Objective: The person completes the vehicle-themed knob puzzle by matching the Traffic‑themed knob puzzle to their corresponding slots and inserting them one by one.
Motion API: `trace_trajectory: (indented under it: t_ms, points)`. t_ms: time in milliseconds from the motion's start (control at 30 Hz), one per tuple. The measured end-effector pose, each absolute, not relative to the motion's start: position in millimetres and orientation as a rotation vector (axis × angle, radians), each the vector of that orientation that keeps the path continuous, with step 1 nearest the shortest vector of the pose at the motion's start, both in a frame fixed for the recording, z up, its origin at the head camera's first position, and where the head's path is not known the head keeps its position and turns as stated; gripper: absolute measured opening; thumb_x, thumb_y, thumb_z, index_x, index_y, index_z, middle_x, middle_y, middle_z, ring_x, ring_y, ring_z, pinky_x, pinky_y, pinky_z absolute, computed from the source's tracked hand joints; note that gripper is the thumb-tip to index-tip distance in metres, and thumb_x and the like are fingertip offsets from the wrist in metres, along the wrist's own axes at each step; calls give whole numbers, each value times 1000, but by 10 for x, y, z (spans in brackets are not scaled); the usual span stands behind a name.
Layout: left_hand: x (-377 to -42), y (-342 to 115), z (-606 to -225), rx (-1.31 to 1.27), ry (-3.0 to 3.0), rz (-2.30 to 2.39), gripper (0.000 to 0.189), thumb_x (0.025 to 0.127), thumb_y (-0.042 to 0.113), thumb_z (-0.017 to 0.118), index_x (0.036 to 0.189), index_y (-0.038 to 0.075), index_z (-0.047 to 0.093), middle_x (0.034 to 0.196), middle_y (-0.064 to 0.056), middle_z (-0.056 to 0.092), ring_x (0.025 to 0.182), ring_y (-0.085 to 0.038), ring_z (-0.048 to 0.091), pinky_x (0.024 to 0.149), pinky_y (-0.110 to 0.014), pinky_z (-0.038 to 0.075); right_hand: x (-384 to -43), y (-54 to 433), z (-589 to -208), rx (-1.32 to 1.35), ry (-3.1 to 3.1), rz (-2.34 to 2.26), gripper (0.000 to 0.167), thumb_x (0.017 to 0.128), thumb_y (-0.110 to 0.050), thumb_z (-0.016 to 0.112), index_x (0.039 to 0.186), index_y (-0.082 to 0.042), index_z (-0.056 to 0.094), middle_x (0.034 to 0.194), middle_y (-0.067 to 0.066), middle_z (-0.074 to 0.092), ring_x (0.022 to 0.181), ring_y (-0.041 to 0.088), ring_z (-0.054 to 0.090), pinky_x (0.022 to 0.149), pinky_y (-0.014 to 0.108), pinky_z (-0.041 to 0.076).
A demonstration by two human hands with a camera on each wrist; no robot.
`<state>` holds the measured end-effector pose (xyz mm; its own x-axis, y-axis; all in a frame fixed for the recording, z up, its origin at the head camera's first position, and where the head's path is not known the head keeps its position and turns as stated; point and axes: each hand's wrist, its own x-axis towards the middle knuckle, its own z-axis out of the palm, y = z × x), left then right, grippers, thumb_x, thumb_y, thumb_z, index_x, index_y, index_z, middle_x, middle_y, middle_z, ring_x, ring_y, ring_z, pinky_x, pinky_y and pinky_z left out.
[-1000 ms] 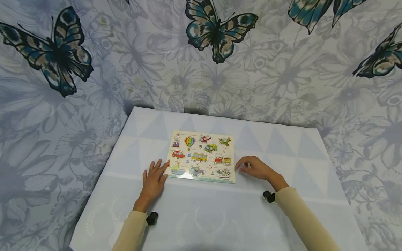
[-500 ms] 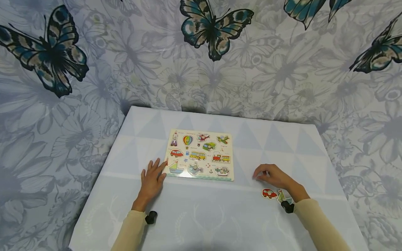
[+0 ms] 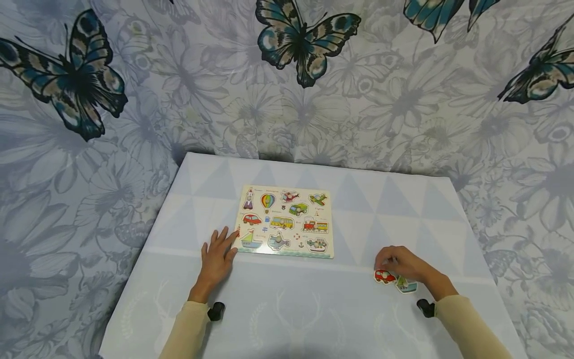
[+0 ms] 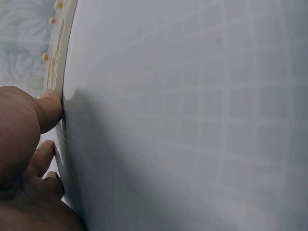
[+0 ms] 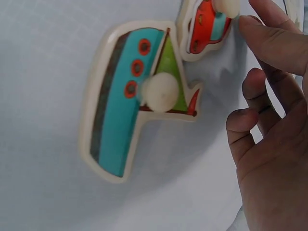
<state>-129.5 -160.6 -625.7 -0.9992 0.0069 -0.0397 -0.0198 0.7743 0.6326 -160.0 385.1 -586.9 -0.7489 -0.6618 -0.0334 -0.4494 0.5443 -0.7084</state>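
Observation:
A wooden knob puzzle board (image 3: 306, 191) with vehicle pictures lies on the table. My left hand (image 3: 215, 258) rests flat beside it, fingers spread, thumb and a fingertip at its left edge; the left wrist view shows the thumb against that edge. Off to the right, my right hand (image 3: 401, 262) hovers low over two loose pieces, a red car piece (image 3: 384, 277) and a sailboat piece (image 3: 407, 286). In the right wrist view, thumb and forefinger come close beside the white knob (image 5: 226, 6) of the car piece, not visibly closed on it. The sailboat piece (image 5: 117, 101) lies nearby.
A pale patterned cloth (image 3: 296, 299) covers the table. Behind it stands a wall (image 3: 215, 114) with flower and butterfly prints. Small knobs (image 4: 45, 57) stick up from the board in the left wrist view. A black wrist camera (image 3: 425, 308) sits beside the right sleeve.
My right hand has moved from the board's right edge rightward and toward me, to the car piece. Both loose pieces, hidden at first, now show. The left hand stays in place.

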Motion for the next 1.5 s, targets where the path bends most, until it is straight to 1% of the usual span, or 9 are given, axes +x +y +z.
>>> trace_trajectory:
  t_ms: [167, 400, 567, 733, 933, 1100, 1233, 1500]
  points:
    - [-1293, -1602, -6256, -8, 2922, 1039, 50, 101, 20, 58, 150, 14, 47, 162, -22, 28, 151, -49, 11, 114, -73, 4, -1531, 3880, -5863, -912, 2438, -1050, 31, 88, 11, 64, 91, -17, 76, 97, 2, 71, 86, 16, 60, 68, 23, 46]
    - [-1295, -1604, -6249, -1, 2923, 1034, 50, 101, 20, 57, 150, 14, 46, 162, -22, 28, 151, -49, 11, 114, -73, 4, -1474, 3898, -5825, -1003, 2469, -1051, 30, 85, 12, 68, 92, -16, 77, 96, 5, 70, 87, 18, 58, 64, 25, 45]
    - [-1293, -1606, -6247, 3, 2918, 1042, 50, 101, 19, 57, 150, 13, 46, 162, -22, 27, 151, -50, 10, 113, -74, 3, -1450, 3942, -5839, -1057, 2436, -1060, 34, 83, 16, 64, 93, -15, 76, 96, 5, 70, 82, 20, 55, 61, 25, 44]
    - [-1293, -1602, -6238, -1, 2917, 1050, 51, 101, 18, 57, 150, 14, 46, 163, -22, 27, 151, -49, 10, 114, -73, 3, -1416, 3958, -5874, -1037, 2408, -1104, 32, 82, 16, 68, 93, -13, 76, 96, 9, 70, 81, 21, 56, 60, 27, 44]
    - [-1292, -1603, -6258, -6, 2923, 1034, 51, 101, 18, 57, 150, 14, 46, 163, -21, 28, 152, -49, 11, 114, -73, 4, -1408, 3955, -5871, -990, 2428, -1075, 27, 81, 10, 74, 92, -15, 77, 95, 6, 70, 79, 19, 55, 61, 24, 44]
    - [-1292, -1603, -6263, -9, 2920, 1034, 51, 101, 17, 57, 151, 15, 46, 163, -21, 27, 152, -48, 11, 114, -73, 3, -1412, 3952, -5873, -963, 2421, -1057, 21, 83, 3, 75, 91, -16, 78, 95, 3, 70, 76, 17, 54, 61, 22, 45]
    - [-1295, -1607, -6260, -2, 2924, 1030, 51, 101, 19, 57, 150, 14, 46, 163, -21, 27, 152, -49, 11, 114, -73, 3, -1410, 3941, -5876, -950, 2411, -1053, 21, 83, 3, 76, 91, -16, 78, 95, 3, 70, 74, 18, 54, 61, 21, 45]
    - [-1288, -1609, -6259, -5, 2922, 1040, 50, 101, 19, 57, 150, 15, 47, 163, -21, 28, 152, -49, 11, 114, -74, 3, -1414, 3923, -5842, -919, 2413, -1015, 21, 83, 1, 77, 91, -18, 78, 95, 1, 70, 77, 16, 55, 62, 23, 45]
